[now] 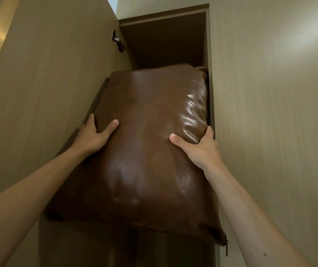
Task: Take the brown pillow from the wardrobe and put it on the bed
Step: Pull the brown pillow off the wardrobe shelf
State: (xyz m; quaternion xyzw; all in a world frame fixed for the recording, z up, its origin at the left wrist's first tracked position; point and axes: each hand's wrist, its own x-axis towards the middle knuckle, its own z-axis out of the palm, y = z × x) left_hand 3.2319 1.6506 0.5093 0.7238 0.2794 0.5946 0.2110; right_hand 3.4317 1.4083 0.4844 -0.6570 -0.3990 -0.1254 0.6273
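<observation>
A large glossy brown pillow point(144, 151) fills the middle of the view, its far end still inside the high wardrobe compartment point(166, 41) and its near end with a zip hanging out toward me. My left hand point(94, 135) grips its left edge, thumb on the front face. My right hand point(198, 147) grips its right edge, thumb on the front and fingers behind. Both arms reach upward. The bed is not in view.
The open wardrobe door point(58, 83) stands close on the left, with a metal hinge point(118, 43) near its top. A closed wardrobe panel point(270, 112) borders the opening on the right. The compartment is narrow, barely wider than the pillow.
</observation>
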